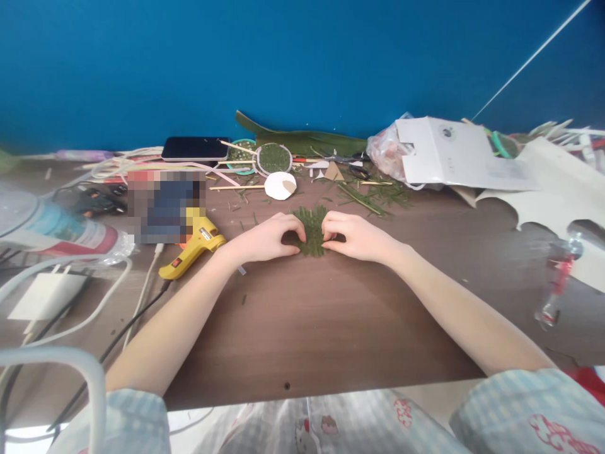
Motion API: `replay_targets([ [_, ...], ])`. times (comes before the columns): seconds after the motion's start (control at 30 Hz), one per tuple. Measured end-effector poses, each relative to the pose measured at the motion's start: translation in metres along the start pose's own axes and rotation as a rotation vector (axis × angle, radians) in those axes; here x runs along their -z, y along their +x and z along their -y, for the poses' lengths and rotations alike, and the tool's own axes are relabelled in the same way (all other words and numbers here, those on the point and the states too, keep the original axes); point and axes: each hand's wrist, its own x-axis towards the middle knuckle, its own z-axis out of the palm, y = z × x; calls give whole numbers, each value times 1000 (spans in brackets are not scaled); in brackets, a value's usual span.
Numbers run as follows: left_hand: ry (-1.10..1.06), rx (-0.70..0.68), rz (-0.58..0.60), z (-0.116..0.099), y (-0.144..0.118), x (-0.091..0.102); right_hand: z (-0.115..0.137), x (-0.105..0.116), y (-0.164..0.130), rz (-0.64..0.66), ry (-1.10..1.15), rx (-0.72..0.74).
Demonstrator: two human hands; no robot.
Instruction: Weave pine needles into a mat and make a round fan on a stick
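A small mat woven from green leaf strips point(312, 228) lies on the brown table point(331, 315) in the middle. My left hand point(267, 238) pinches its left edge with thumb and fingers. My right hand point(358, 236) pinches its right edge the same way. Both hands rest on the tabletop, and the fingertips hide the mat's side edges.
A yellow glue gun point(193, 247) lies left of my hands, its cable running toward me. Behind are a white paper disc point(280, 185), a round green woven piece point(273, 157), loose green strips point(366, 197), a phone point(195, 149), a long leaf point(302, 140), a plastic bag point(385, 150) and white card point(454, 157).
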Motion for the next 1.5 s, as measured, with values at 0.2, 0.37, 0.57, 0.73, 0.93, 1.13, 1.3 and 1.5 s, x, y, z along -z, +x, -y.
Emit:
replay_targets([
  [0.2, 6, 14, 12, 0, 0, -1, -1, 0, 0, 11, 5, -9],
  [0.37, 6, 3, 4, 1, 0, -2, -2, -1, 0, -3, 7, 9],
  [0.57, 24, 26, -2, -4, 1, -3, -3, -1, 0, -2, 11, 0],
  [0.73, 38, 42, -14, -7, 1, -5, -3, -1, 0, 0, 15, -1],
  [0.93, 94, 33, -43, -6, 2, -10, -2, -1, 0, -1, 13, -12],
  [1.13, 113, 38, -57, -6, 2, -12, -2, -2, 0, -4, 9, -1],
  [1.3, 96, 29, -65, -6, 2, -12, -2, -2, 0, 2, 11, 3],
  [1.5, 92, 40, -69, -7, 2, -13, -4, -2, 0, 4, 18, 19],
])
